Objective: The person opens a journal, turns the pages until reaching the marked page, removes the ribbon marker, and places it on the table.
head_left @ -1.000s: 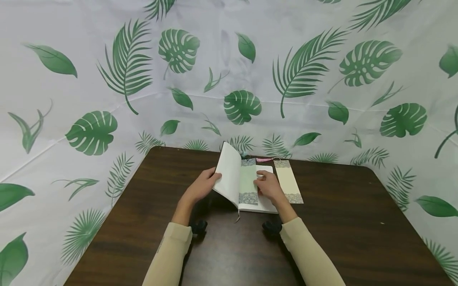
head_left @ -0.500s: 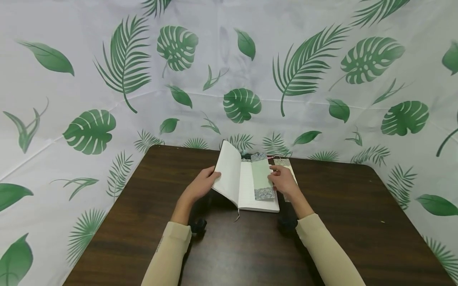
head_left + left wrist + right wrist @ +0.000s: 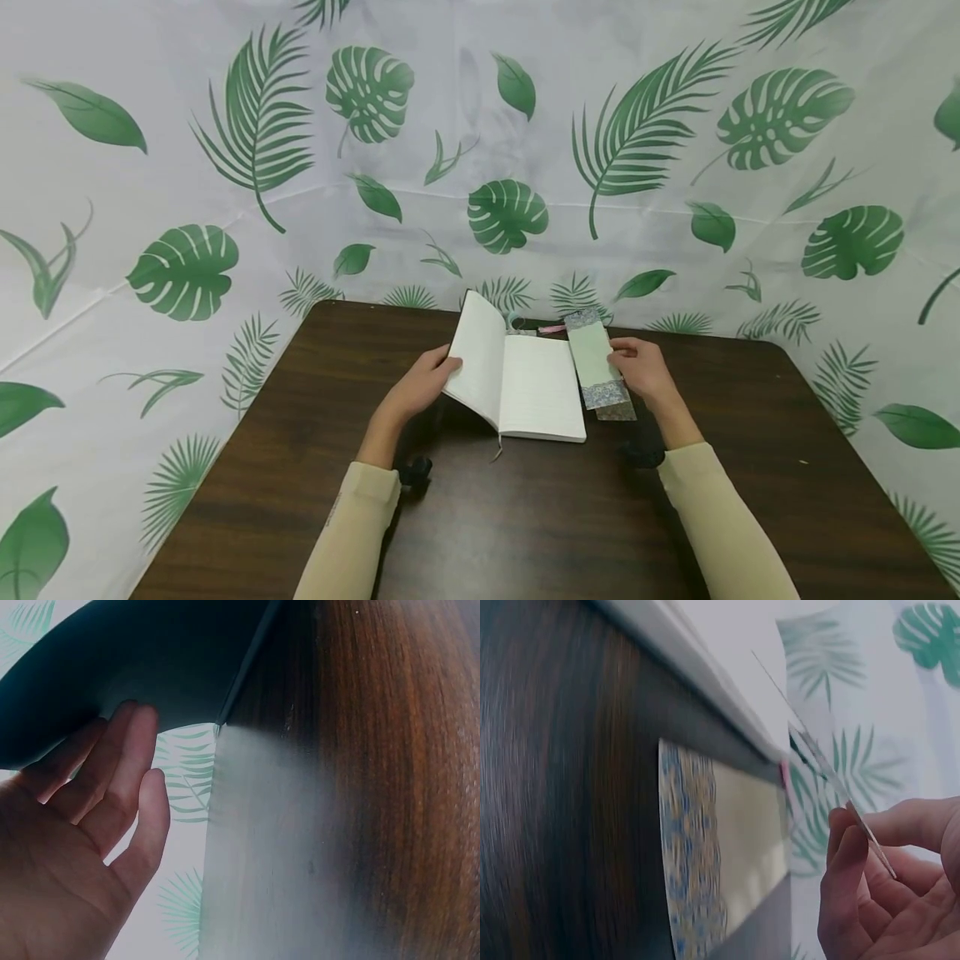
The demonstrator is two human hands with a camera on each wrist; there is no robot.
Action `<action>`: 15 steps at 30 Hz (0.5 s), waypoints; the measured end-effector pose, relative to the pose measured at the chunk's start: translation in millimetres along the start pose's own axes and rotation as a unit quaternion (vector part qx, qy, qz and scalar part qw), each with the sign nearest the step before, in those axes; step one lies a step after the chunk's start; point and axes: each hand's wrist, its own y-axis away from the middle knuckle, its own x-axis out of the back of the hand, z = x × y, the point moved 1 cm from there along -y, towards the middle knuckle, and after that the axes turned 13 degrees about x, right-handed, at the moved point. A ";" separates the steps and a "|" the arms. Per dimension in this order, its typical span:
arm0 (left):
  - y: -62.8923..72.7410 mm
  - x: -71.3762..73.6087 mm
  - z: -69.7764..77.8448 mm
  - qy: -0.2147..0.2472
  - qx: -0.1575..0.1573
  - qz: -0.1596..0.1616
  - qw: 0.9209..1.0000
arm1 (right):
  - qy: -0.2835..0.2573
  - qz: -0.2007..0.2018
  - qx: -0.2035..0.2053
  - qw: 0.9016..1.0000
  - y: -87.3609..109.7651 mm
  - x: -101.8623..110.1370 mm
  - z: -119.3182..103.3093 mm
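An open notebook [image 3: 542, 387] lies on the table with lined pages showing. My left hand [image 3: 416, 387] holds its raised left side, thumb on the page; in the left wrist view the fingers lie against the dark cover [image 3: 150, 660]. My right hand [image 3: 643, 367] pinches the right edge of a pale green bookmark [image 3: 592, 354] with lace-patterned ends. The right wrist view shows this bookmark nearly edge-on between thumb and fingers. Under it on the table lies a cream bookmark [image 3: 750, 832], mostly hidden in the head view.
Behind the notebook lie a pink tassel [image 3: 552, 329] and a patterned strip [image 3: 521, 332], mostly hidden by the pages. A thin ribbon [image 3: 498, 452] hangs from the notebook's near edge. The dark wooden table [image 3: 480, 517] meets a leaf-print cloth [image 3: 450, 167] at the back.
My right hand has lifted the green bookmark off the notebook's right page and carried it right, over the cream bookmark. The left hand still holds the cover side up.
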 end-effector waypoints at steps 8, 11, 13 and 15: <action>-2.1 1.7 -1.6 0.002 0.005 0.001 1.000 | 0.011 0.024 -0.025 0.999 5.8 24.3 26.8; -2.6 1.9 -2.4 0.005 0.009 0.002 1.000 | 0.015 0.034 -0.029 0.999 8.6 33.8 35.6; -2.5 1.9 -2.6 0.005 0.010 0.001 1.000 | 0.018 0.038 -0.031 0.999 10.3 40.1 40.6; -2.5 2.1 -2.8 0.004 0.009 0.000 1.000 | 0.019 0.041 -0.033 0.998 11.6 46.5 45.5</action>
